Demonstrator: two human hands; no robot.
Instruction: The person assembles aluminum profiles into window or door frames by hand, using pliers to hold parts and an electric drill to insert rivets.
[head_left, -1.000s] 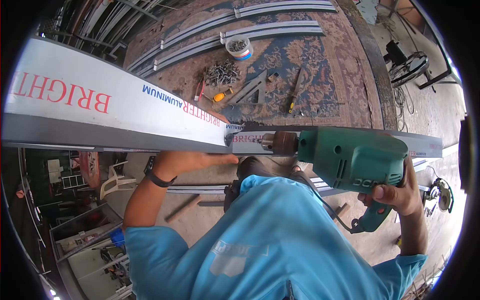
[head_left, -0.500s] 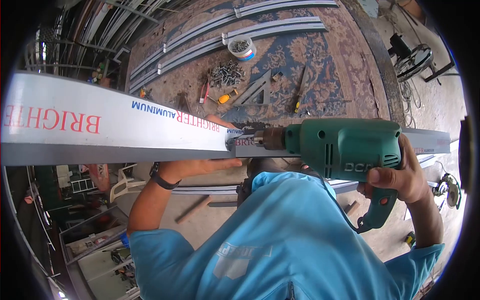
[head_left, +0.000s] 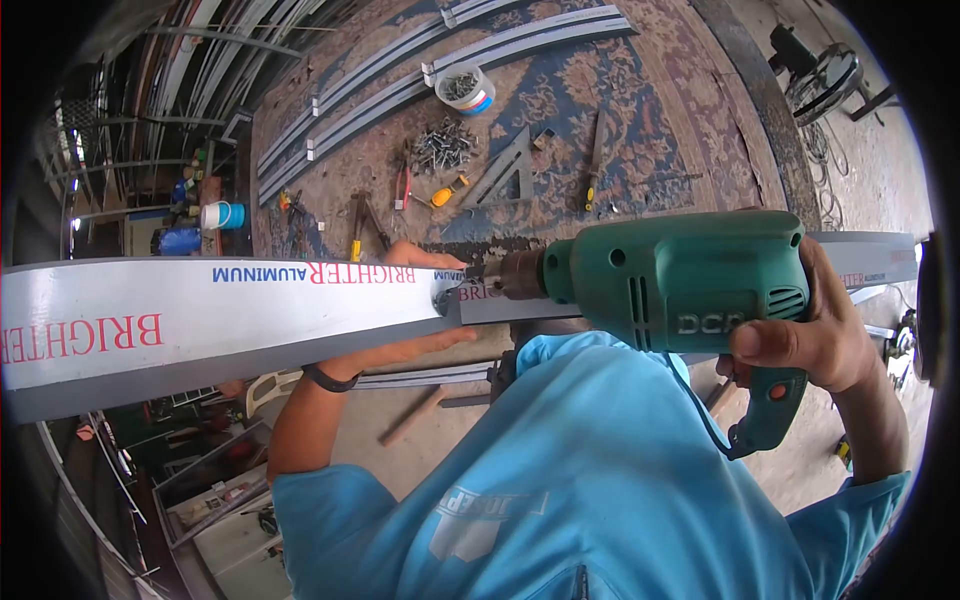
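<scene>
Holding the green drill point(head_left: 690, 285) at 3 o'clock, the right hand point(head_left: 805, 340) is closed, its fingers largely hidden, while the left hand point(head_left: 395, 352), half open at 8 o'clock, straddles the labelled profile point(head_left: 250, 300), cut off at 9 o'clock, the drill's tip remaining indistinct.

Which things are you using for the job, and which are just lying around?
For the job:
- green drill, in the right hand
- metal bar, in the left hand

Just lying around, it seems:
- triangle ruler
- white tub
- heap of metal bits
</scene>
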